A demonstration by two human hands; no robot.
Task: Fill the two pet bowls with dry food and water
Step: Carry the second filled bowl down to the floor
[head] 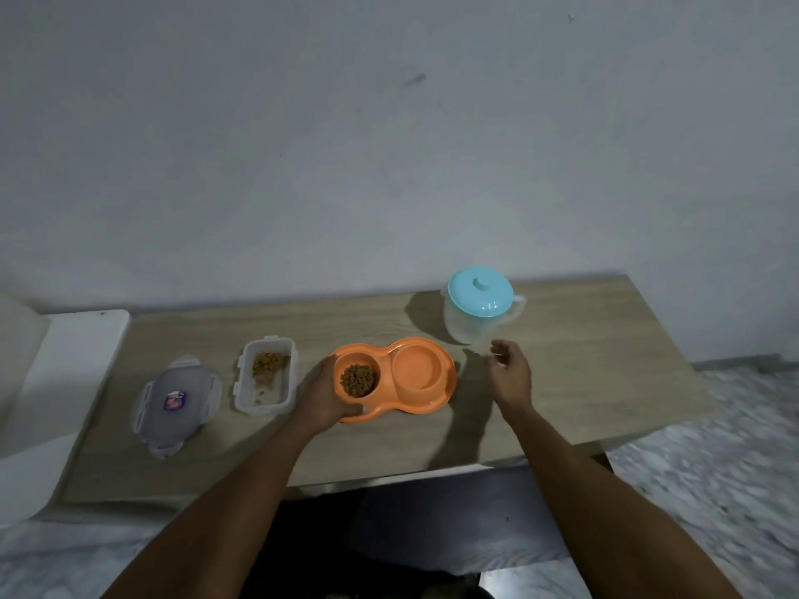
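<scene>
An orange double pet bowl [426, 406] sits mid-table. Its left cup holds brown dry food [358, 379]; its right cup [415, 367] looks empty. My left hand [322, 397] grips the bowl's left end. My right hand [510, 373] hovers just right of the bowl with fingers loosely curled and holds nothing. It is just below a clear jug with a turquoise lid [480, 309]. A clear plastic food box [266, 376], lid off, stands left of the bowl with some dry food in it.
The box's clip lid [177, 402] lies at the table's left. A white piece of furniture [65, 361] adjoins the wooden table [583, 382] on the left. A grey wall rises behind; speckled floor lies to the right.
</scene>
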